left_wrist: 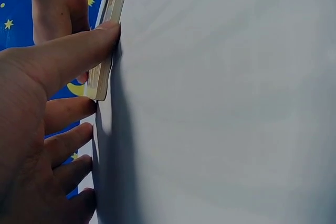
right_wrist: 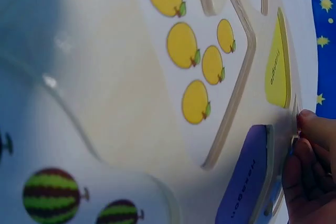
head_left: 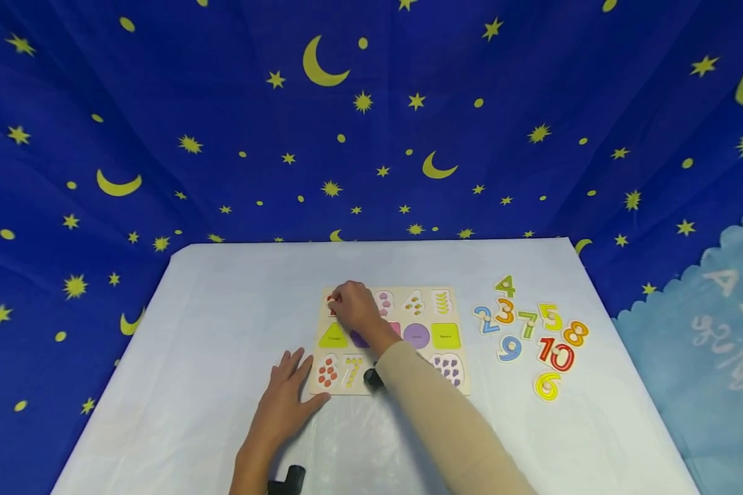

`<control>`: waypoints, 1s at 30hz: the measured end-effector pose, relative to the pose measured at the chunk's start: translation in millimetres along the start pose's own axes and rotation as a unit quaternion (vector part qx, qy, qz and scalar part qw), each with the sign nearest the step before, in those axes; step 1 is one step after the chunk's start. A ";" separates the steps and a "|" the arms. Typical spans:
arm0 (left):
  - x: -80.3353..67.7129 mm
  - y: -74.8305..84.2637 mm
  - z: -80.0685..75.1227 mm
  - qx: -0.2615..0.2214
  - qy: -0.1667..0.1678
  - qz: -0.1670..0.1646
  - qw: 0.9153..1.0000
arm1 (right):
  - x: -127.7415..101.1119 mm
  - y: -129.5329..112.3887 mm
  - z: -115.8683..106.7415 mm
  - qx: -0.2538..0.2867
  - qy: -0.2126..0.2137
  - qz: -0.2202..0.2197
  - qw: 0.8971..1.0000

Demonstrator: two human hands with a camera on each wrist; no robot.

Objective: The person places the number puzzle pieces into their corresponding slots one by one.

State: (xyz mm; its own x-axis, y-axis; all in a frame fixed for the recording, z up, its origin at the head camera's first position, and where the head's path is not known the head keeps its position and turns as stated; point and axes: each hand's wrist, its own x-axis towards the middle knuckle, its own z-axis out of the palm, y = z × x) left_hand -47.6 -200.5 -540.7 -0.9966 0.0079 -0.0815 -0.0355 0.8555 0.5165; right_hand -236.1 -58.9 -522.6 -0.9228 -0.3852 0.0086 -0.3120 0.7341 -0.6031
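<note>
A wooden puzzle board (head_left: 426, 319) with fruit pictures and coloured shapes lies on the table. Over its upper left corner is my right hand (head_left: 357, 307), pinching a small puzzle piece with red on it (head_left: 331, 303); the fingers hide most of it. In the right wrist view that hand (right_wrist: 310, 166) is at the far edge, past the purple hexagon (right_wrist: 244, 174) and yellow triangle (right_wrist: 275, 66). My left hand (head_left: 287, 405) rests at the board's lower left corner, fingers spread. Its thumb (left_wrist: 79, 53) touches the board's side edge (left_wrist: 102, 80) in the left wrist view.
Right of the board lie several loose number pieces, among them a green 4 (head_left: 505, 287), a blue 9 (head_left: 510, 348), a red 10 (head_left: 556, 355) and a yellow 6 (head_left: 547, 386). A white cloth (head_left: 223, 309) covers the table. Behind hangs a blue star-patterned curtain (head_left: 210, 89).
</note>
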 end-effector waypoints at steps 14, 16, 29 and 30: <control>0.0 1.9 1.5 -0.010 0.006 0.001 1.000 | -2.8 1.1 -0.4 0.055 0.015 0.021 0.998; 0.6 2.3 1.0 -0.012 0.007 0.004 1.000 | -4.2 2.8 -1.4 0.081 0.031 0.021 0.996; 0.5 3.6 3.0 -0.013 0.012 0.009 1.000 | -29.8 17.6 -16.2 0.157 0.061 -0.006 0.986; 0.6 3.9 2.6 -0.012 0.010 0.006 1.000 | -33.0 18.8 -18.5 0.163 0.059 -0.006 0.985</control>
State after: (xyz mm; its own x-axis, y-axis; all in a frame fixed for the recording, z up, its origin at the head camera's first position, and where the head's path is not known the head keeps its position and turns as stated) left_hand -48.2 -195.8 -541.0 -0.9983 0.0074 -0.0575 -0.0247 0.8430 0.5374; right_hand -215.7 -22.1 -519.5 -0.9456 -0.3103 0.0978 -0.2508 0.5037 -0.8267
